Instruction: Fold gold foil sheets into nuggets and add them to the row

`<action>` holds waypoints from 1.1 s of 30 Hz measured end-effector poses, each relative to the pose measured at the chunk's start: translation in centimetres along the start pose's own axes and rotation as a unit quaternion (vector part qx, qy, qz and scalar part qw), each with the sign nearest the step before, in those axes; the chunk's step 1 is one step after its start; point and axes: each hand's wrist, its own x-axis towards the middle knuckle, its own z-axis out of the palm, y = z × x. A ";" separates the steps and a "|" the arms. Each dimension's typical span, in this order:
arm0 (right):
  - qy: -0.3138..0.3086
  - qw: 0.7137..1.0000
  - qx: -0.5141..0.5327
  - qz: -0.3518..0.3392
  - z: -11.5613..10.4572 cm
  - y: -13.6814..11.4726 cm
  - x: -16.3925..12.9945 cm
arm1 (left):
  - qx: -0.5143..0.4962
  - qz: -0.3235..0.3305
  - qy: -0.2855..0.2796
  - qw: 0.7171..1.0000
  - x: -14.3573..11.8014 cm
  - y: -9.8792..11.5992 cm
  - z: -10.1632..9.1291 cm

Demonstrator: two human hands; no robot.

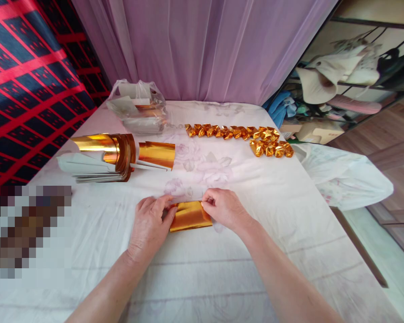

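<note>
Both hands, left hand (153,220) and right hand (222,208), pinched a gold foil sheet (190,216) near the table's (289,215) front edge; the slick foil risked slipping, skewing the crease.

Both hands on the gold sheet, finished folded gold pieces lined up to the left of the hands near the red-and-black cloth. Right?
Not quite. In the head view the folded gold pieces lie in rows at the far right of the table, not left. The left hand and right hand are both on the gold sheet.
</note>
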 end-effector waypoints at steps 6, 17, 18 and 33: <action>-0.009 0.999 -0.043 0.021 -0.2 -0.6 -0.2 | -0.014 -0.006 -0.014 1.000 0.0 -0.2 0.1; 0.000 0.997 -0.072 -0.001 -0.3 -0.8 -0.5 | -0.004 0.000 -0.012 1.000 0.1 -0.3 0.3; -0.003 0.997 -0.078 -0.015 -0.2 -0.7 -0.5 | -0.002 0.006 -0.012 1.000 0.1 -0.3 0.2; -0.045 0.988 0.017 -0.150 -0.1 0.0 -0.4 | 0.001 0.023 -0.056 0.998 0.3 -0.1 -0.4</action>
